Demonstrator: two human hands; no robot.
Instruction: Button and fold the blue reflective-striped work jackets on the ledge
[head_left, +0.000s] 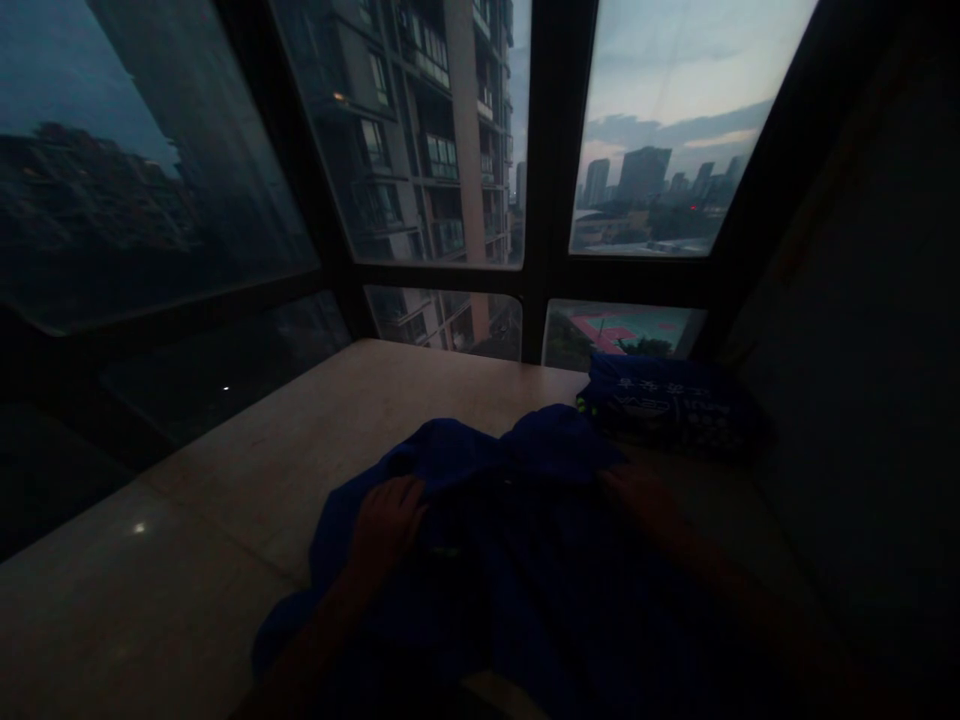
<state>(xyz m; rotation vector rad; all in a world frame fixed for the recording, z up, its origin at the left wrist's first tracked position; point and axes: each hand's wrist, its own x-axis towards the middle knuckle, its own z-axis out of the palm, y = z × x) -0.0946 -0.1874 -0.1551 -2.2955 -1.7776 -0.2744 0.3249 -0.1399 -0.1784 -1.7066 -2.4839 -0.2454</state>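
Holding the blue garment [510,530] bunched at lower centre of the frame, on the pale window ledge [247,470]: gripping its upper-left edge with the left hand [390,520], pinching its upper-right edge with the right hand [637,495]. Apparently spreading it out; likely calling next for drawing both held edges evenly taut.

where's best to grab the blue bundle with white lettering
Probably the left end of the blue bundle, from above and left, over the blue cloth: that end stands out against the pale sill, while the right end fades into darkness near the wall.
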